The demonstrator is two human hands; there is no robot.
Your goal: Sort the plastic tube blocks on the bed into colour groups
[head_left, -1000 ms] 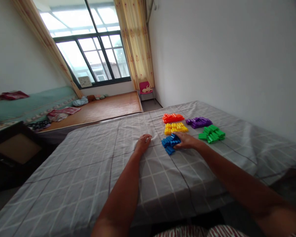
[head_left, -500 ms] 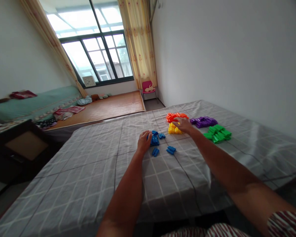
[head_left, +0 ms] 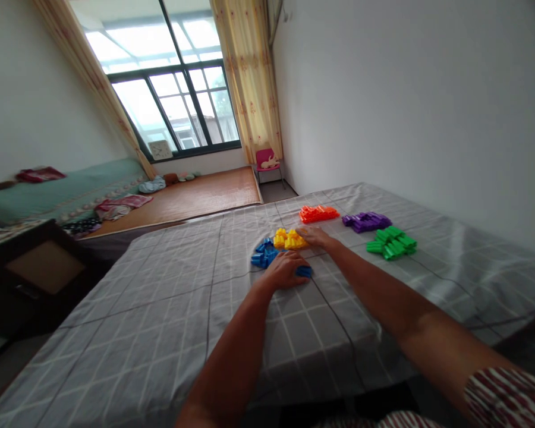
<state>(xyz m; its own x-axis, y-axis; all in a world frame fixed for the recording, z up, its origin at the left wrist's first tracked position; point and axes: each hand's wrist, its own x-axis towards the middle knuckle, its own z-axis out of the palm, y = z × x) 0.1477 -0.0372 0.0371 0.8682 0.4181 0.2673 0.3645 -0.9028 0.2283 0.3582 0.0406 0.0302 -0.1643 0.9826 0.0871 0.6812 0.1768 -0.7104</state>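
Small blue plastic pieces (head_left: 264, 255) lie in a loose heap on the checked cloth. My left hand (head_left: 286, 271) reaches across the right side of that heap. Its thumb and fingers close around a blue piece (head_left: 303, 271) at the right end. Just behind, a yellow heap (head_left: 288, 239) of similar pieces touches or nearly touches the blue ones. My right hand (head_left: 314, 236) rests against the yellow heap's right side, fingers stretched out along it. Some fingertips are hard to make out.
An orange heap (head_left: 318, 214) lies farther back, with a purple heap (head_left: 367, 221) and a green heap (head_left: 392, 243) to the right. A grey checked cloth (head_left: 160, 303) covers the surface. Beyond stand a mat-topped bed (head_left: 214, 185), a pink chair (head_left: 267, 159) and a dark cabinet (head_left: 35, 261).
The yellow heap has slid left and nearer, up to the blue pieces, with my right hand beside it. My left hand has moved right across the blue pieces, which now lie closer together.
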